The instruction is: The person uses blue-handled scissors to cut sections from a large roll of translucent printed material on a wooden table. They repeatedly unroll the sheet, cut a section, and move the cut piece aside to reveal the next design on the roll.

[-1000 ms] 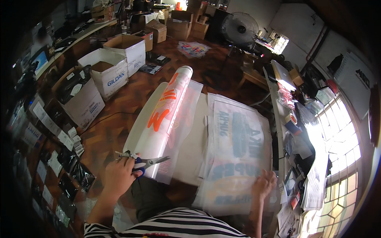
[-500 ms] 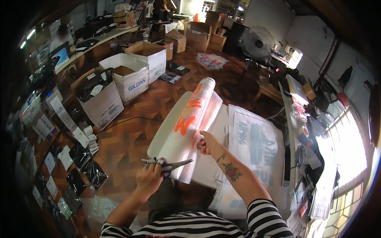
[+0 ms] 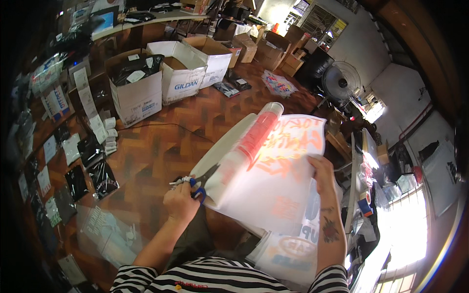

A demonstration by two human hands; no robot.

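My left hand (image 3: 179,202) is closed around a pair of scissors (image 3: 199,192) with blue handles, their blades parted and touching or close to the near end of a roll of clear film (image 3: 244,151) with orange-red print. From that roll a loose film sheet (image 3: 278,190), lettered in orange, stretches out to the right. Its right edge is pinched in my right hand (image 3: 322,172), with some fingers hidden under it. Beneath lies a stack of printed sheets (image 3: 293,254) with blue and orange designs, partly covered by the film.
Open white cardboard boxes (image 3: 183,90) stand on the parquet floor at far left. Black and clear packets (image 3: 100,178) lie along the left. A clear printed sheet (image 3: 110,234) is on the floor beside me. A standing fan (image 3: 341,80) and a cluttered bench (image 3: 359,180) are on the right.
My right hand has moved right, drawing the printed film out from the roll over the stack. The scissors in my left hand now point up along the roll's near end. My view has shifted.
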